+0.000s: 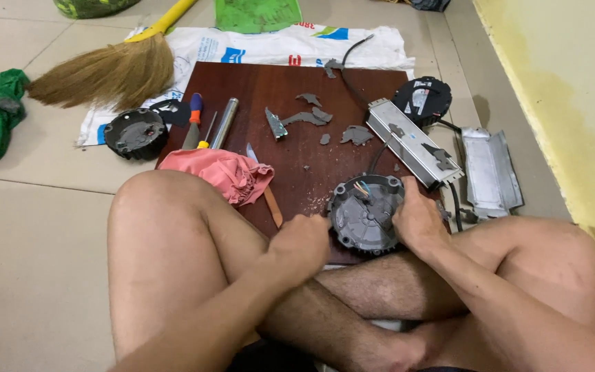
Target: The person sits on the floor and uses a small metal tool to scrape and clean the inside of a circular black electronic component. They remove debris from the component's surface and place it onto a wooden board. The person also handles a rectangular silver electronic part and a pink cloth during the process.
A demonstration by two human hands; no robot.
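A round dark grey finned housing [363, 217] with coloured wires at its top lies on the dark wooden board [290, 145], just in front of my crossed legs. My right hand [416, 220] grips its right rim. My left hand [304, 241] is closed at its left edge; whether it holds a tool I cannot tell. A black cable runs from the housing to a long silver metal box [413, 143] lying diagonally at the board's right edge. Grey torn scraps [311, 117] lie scattered over the board.
A pink cloth [218, 172], a knife [264, 186], a silver cylinder [224, 122] and screwdrivers [194, 120] lie at the board's left. Another round housing [136, 133] and a broom [105, 69] sit left. A black round part [421, 100] and a metal cover [490, 172] lie by the wall.
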